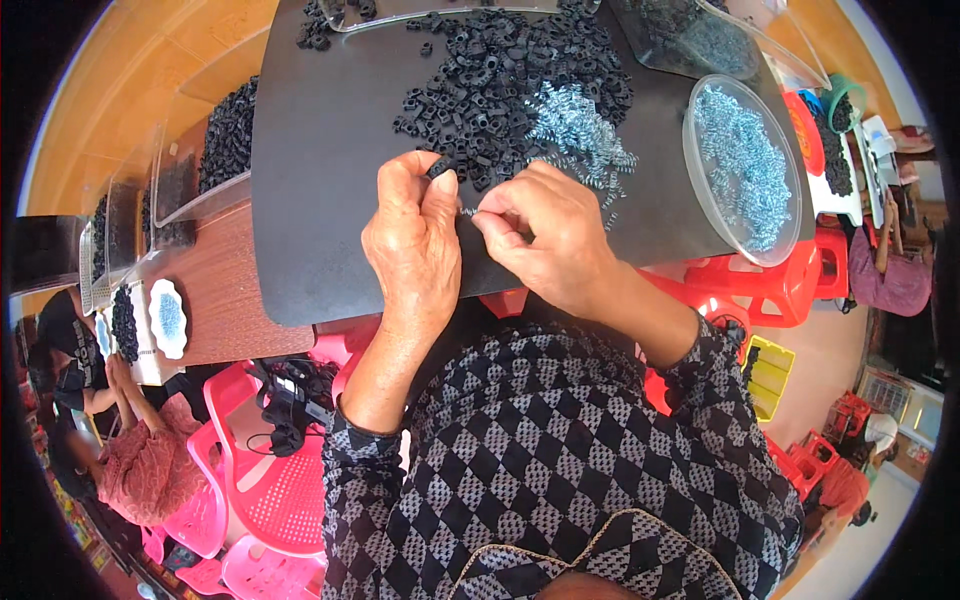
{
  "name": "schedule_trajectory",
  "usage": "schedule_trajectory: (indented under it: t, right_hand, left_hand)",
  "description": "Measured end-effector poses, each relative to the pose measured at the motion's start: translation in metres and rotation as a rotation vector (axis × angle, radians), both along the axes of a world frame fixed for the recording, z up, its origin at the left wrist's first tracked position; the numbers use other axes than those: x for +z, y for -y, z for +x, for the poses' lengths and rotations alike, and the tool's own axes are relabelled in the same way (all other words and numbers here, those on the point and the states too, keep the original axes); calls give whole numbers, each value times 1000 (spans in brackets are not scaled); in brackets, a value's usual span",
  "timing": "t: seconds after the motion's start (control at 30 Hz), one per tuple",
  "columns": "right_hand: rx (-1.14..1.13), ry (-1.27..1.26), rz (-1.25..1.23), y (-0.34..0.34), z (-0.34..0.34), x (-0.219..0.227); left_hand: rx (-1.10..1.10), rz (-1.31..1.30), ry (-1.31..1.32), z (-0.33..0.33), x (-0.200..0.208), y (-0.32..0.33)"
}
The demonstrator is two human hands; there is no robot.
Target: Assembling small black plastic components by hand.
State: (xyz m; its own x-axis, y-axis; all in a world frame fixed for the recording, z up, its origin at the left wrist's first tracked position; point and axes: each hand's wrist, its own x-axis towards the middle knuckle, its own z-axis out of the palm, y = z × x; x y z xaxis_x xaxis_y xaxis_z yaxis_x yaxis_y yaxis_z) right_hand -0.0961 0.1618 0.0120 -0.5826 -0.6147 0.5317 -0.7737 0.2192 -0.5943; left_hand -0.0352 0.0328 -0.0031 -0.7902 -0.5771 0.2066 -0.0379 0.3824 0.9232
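Note:
My left hand [412,245] pinches a small black plastic part [439,167] between thumb and forefinger. Close beside it, my right hand [560,235] has its fingertips closed on a tiny metal coil spring [467,211], which points toward the left hand. The spring and the black part are apart. Just beyond both hands lies a loose heap of black plastic parts [480,75] on the dark table [320,150]. A smaller pile of silvery springs [575,120] rests against the heap's right side, with some springs scattered nearer the right hand.
A round clear tray [692,165] of springs stands at the table's right edge. Clear bins [205,195] of black parts are on the left. Pink chairs [285,500] and red stools [785,285] surround the table. Other people sit at the far left and right.

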Motion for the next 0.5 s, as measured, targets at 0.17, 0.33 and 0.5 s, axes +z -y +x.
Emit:
schedule_trajectory:
  t: [0.17, 0.33, 0.5]
  right_hand:
    - [-67, 254, 33, -1, 1, 8]
    - [-57, 326, 34, -1, 3, 9]
    - [-42, 45, 25, 0, 2, 8]
  left_hand:
    - [-73, -75, -192, 6, -1, 1]
    - [-61, -240, -219, 4, -4, 0]
    - [-45, -169, -113, 7, -3, -3]
